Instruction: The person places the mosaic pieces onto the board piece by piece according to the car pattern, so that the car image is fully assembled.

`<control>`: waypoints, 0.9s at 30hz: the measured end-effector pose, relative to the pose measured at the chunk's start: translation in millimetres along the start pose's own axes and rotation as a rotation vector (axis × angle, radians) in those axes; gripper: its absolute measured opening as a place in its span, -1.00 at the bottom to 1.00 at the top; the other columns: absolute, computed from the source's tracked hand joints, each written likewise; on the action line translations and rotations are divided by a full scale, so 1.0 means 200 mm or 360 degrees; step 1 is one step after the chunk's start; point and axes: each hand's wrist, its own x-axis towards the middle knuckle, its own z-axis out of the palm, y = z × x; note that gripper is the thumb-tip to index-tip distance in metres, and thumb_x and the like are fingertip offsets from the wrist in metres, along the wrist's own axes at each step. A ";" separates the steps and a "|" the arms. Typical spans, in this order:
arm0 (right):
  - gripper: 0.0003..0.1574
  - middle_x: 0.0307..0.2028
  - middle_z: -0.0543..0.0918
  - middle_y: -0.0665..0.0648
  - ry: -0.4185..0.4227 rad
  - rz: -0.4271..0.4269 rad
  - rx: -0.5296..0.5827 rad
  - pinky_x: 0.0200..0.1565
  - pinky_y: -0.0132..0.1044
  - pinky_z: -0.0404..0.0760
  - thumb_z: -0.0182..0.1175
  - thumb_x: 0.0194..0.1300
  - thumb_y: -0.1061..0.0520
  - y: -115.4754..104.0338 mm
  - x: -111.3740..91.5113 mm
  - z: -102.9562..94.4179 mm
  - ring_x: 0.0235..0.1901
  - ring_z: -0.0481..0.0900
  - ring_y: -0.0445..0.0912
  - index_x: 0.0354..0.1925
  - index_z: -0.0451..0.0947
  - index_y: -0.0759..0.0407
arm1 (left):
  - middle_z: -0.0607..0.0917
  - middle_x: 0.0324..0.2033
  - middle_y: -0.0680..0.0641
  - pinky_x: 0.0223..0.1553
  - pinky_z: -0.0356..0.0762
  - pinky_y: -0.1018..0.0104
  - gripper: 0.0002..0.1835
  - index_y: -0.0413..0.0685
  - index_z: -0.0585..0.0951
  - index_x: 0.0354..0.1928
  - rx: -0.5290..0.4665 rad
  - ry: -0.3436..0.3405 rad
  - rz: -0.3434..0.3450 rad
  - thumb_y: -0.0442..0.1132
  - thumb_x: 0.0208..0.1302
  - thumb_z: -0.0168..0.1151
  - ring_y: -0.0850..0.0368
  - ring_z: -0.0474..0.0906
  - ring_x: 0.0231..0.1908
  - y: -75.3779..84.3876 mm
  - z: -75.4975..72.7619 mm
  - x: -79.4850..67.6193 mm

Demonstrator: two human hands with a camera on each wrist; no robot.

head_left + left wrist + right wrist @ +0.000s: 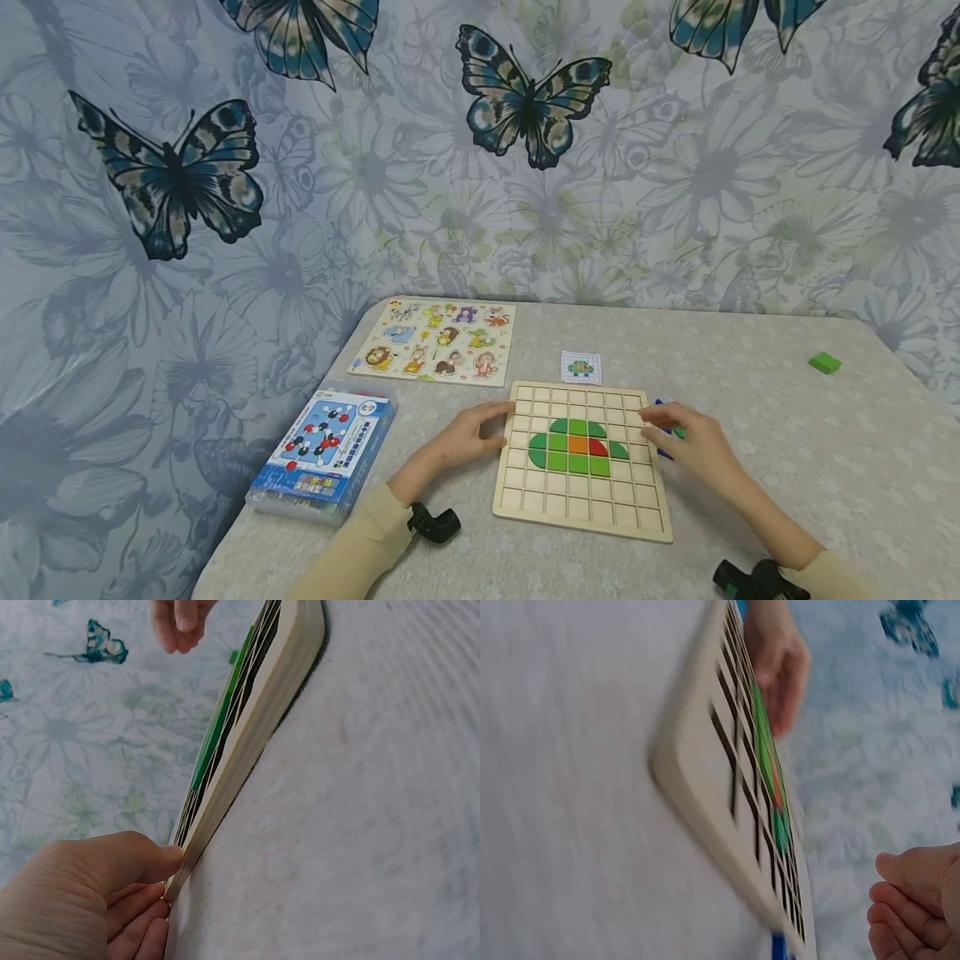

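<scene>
A square wooden grid board (525, 502) lies on the table between both hands. Green tiles (557, 462), orange tiles (578, 444) and a red quarter-round tile (597, 447) form a turtle-like pattern in its middle. At the board's left edge, my left hand (471, 433) pinches the rim; its thumb (161, 861) shows against the wood in the left wrist view. My right hand (693, 442) hovers at the right edge, fingers loosely bent, with nothing visible between them. Blue pieces (664, 453) and a green piece (678, 433) lie beside that edge, partly hidden behind this hand.
Behind the board lies a small pattern card (581, 367). An animal puzzle board (435, 342) is at the back left, a boxed molecule set (322, 454) at the left edge. One green block (825, 362) sits far right. A butterfly-patterned wall (480, 233) borders the table.
</scene>
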 end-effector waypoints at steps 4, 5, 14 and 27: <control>-0.60 -0.10 0.63 0.29 0.0057 0.0108 -0.0107 -0.17 0.11 0.58 0.30 0.21 0.18 0.12 0.00 -0.09 -0.12 0.58 0.22 0.01 0.55 0.30 | 0.36 0.30 -0.12 0.31 0.13 0.08 -0.39 -0.16 0.34 0.34 -0.0002 0.0001 0.0004 -0.27 0.25 0.23 -0.02 0.18 0.32 0.00 0.00 0.00; -0.58 -0.07 0.61 0.32 0.0046 0.0136 -0.0117 -0.16 0.12 0.58 0.29 0.22 0.18 0.14 -0.01 -0.11 -0.10 0.56 0.25 0.03 0.54 0.32 | 0.36 0.29 -0.12 0.31 0.13 0.07 -0.39 -0.17 0.34 0.34 -0.0003 0.0003 0.0009 -0.27 0.25 0.23 -0.03 0.19 0.32 0.00 0.00 0.00; -0.59 -0.14 0.62 0.36 -0.0016 0.0183 -0.0177 -0.18 0.05 0.61 0.32 0.14 0.28 0.23 -0.04 -0.10 -0.15 0.59 0.25 -0.02 0.55 0.39 | 0.36 0.29 -0.12 0.31 0.14 0.07 -0.39 -0.18 0.34 0.34 -0.0021 0.0008 0.0001 -0.28 0.24 0.24 -0.01 0.19 0.32 0.02 0.00 -0.01; -0.60 -0.15 0.63 0.34 -0.0023 0.0099 -0.0161 -0.22 -0.05 0.63 0.29 0.12 0.36 0.28 -0.02 -0.10 -0.19 0.62 0.18 -0.02 0.55 0.41 | 0.35 0.30 -0.11 0.29 0.17 0.06 -0.39 -0.16 0.34 0.35 0.0000 0.0003 0.0011 -0.26 0.25 0.23 0.00 0.19 0.32 0.00 0.00 0.00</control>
